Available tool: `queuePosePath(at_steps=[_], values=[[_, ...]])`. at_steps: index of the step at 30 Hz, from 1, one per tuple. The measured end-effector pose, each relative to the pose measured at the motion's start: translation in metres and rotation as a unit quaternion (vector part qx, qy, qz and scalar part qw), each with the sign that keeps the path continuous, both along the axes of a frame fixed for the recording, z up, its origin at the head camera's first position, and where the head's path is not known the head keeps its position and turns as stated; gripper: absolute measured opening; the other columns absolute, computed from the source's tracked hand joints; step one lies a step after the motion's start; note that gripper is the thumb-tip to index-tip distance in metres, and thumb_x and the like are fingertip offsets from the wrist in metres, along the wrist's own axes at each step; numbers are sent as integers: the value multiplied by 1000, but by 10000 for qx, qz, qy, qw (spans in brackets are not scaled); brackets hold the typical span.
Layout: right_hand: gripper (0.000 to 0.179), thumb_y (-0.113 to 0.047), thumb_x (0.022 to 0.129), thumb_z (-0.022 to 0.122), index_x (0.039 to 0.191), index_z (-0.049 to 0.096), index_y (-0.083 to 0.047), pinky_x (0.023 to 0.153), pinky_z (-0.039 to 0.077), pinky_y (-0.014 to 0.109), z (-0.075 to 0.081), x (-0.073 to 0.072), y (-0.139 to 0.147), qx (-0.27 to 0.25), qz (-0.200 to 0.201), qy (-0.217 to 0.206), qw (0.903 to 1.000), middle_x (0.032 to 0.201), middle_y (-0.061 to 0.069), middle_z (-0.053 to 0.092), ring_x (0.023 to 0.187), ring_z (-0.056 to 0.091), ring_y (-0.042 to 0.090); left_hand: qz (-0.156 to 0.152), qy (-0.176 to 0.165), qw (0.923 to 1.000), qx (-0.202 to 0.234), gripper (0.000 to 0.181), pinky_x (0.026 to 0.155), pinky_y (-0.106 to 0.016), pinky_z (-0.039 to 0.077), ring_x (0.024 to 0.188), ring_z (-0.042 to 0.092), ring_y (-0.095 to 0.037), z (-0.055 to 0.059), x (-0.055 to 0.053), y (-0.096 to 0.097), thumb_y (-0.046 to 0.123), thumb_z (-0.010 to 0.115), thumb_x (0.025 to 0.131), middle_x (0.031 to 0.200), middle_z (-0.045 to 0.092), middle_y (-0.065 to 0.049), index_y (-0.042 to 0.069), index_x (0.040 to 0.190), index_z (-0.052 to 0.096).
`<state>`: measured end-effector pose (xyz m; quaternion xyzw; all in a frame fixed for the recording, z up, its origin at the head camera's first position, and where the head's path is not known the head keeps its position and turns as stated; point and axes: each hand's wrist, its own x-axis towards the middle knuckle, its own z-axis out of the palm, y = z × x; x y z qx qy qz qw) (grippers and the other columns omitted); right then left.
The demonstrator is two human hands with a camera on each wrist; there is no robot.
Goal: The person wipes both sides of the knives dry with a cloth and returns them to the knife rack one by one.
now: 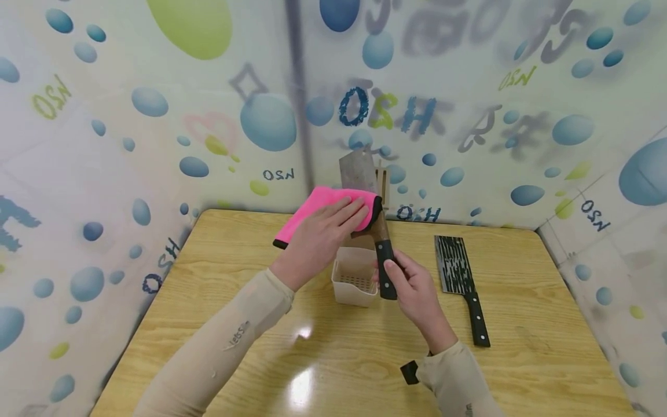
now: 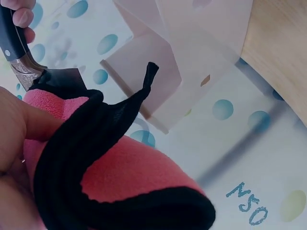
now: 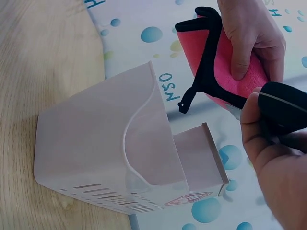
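Note:
My right hand [image 1: 417, 289] grips the black riveted handle of a cleaver [image 1: 359, 168], its broad blade tilted up toward the wall. Over the lower blade lies a pink cloth [image 1: 302, 215] with black edging. My left hand [image 1: 325, 234] pinches this cloth around the blade, fingers flat along the upper side; the right wrist view shows the thumb [image 3: 241, 62] on the other side. Most of the blade is covered by cloth in the left wrist view, where only a dark piece near the handle [image 2: 13, 36] shows.
Below the cleaver stands a pale plastic holder [image 1: 355, 295] with a slotted base and a smaller compartment [image 3: 199, 155] at its side. A second cleaver [image 1: 454, 263], black-streaked with a black handle, lies to the right on the wooden table [image 1: 239, 255]. Patterned walls [image 1: 208, 116] enclose the table.

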<state>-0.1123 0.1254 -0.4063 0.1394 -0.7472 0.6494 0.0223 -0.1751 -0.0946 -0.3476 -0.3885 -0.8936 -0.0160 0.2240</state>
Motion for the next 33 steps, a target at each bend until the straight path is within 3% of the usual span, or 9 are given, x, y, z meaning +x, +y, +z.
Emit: queuePosePath(at_steps=[8,17,27,33], values=[[35,-12,112,44,132,59,11,78,62,25,0,-2,3,112,90,49,9999,101,23,69,87,70,22,55,376,9984,-409,56,120,-36,39,149,43,-25,5,-5,4,-3,58,101,158,49,-8,9,155,48],[35,-15,112,43,136,59,5,80,61,24,2,-4,7,165,-86,-165,9997,111,25,68,90,69,21,-20,449,9976,-525,57,118,-36,42,146,46,-24,3,-5,5,-4,60,99,156,52,-5,10,154,51],[32,-14,112,44,128,61,8,81,62,24,5,-4,7,69,-110,-206,9997,105,24,67,88,67,15,25,290,9989,-379,57,119,-37,41,147,46,-26,4,-6,6,-5,60,100,157,50,-8,8,154,49],[39,-20,113,41,140,55,5,84,61,25,5,-2,7,-65,-162,-516,9985,117,25,65,95,66,18,92,384,9971,-649,56,117,-36,43,146,47,-24,0,-4,7,-1,60,101,157,51,-5,11,154,50]])
